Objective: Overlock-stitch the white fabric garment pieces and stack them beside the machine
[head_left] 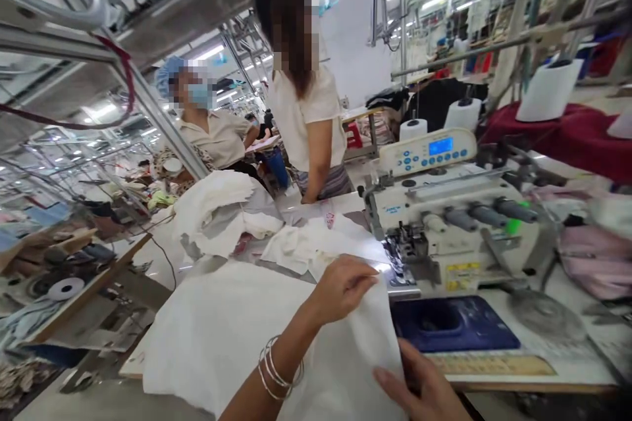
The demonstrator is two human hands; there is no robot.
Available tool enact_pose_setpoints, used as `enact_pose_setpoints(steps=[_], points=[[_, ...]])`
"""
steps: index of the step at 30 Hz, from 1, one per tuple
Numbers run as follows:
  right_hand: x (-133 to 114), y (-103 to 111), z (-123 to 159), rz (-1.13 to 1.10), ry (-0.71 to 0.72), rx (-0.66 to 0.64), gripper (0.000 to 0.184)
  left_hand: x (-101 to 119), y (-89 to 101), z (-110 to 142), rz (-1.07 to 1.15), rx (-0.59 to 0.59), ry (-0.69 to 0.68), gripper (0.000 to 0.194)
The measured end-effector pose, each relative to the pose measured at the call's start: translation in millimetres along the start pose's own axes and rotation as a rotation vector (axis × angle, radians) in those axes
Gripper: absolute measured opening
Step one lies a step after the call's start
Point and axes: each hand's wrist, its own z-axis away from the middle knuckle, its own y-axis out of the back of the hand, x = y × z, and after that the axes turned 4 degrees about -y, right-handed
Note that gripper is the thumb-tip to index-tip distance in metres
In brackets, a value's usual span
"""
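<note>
- Head view, left hand point(343, 289): at centre, its forearm slanting up from the bottom edge, bangles point(269, 371) around the wrist, fingers curled and pinching the edge of the white cloth point(222, 322).
- Right hand point(429, 387): bottom right of centre, thumb against the cloth's right edge, fingers partly hidden; cannot tell whether it grips.
- White cloth: spread across lower centre, its upper right corner near the sewing machine's point(474, 230) lit needle area.
</note>
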Motion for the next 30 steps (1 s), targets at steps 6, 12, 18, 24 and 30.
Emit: enact_pose_setpoints(steps=[6, 12, 18, 24, 30], points=[[-23, 10, -35, -0.174, 0.087, 0.046, 0.038, 9, -5.5, -1, 0.017, -0.096, 0.045, 0.024], [-13, 28, -38, -0.075, 0.172, 0.399, 0.036, 20, -26.0, -10, 0.019, 0.012, 0.180, 0.017], [-7, 37, -42, 0.080, 0.246, 0.534, 0.035, 19, -49.7, -14, -0.332, 0.294, 0.089, 0.004], [9, 36, -43, -0.071, 0.119, 0.167, 0.036, 36, -57.0, -8, -0.633, 0.256, -0.018, 0.025], [19, 44, -26, 0.005, 0.059, 0.048, 0.029, 42, -63.6, 7, -0.612, 0.265, -0.032, 0.045]])
